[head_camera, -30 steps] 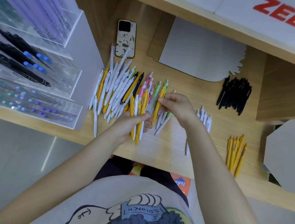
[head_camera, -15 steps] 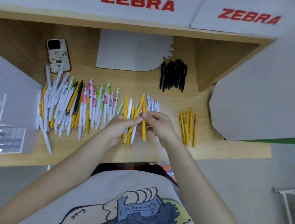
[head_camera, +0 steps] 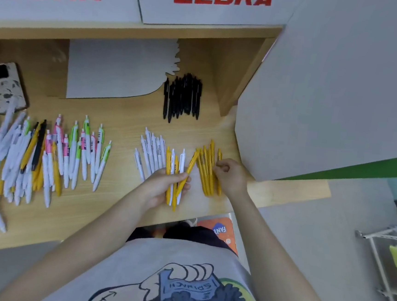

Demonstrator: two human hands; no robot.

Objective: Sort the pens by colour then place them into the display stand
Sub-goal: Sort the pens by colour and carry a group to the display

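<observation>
A fan of yellow and white plastic pens (head_camera: 175,175) stands gripped in the left hand (head_camera: 163,187) above the wooden shelf (head_camera: 123,119). The right hand (head_camera: 230,176), fingers curled, pinches a pen in the yellow pen pile (head_camera: 208,168) alongside.

The desk (head_camera: 123,119) looks like smooth light wood. On it, the pens (head_camera: 205,167) look like shiny plastic.

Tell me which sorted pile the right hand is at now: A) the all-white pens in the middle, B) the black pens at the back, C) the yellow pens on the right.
C: the right hand rests at the yellow pens, while the black pens lie untouched behind.
</observation>
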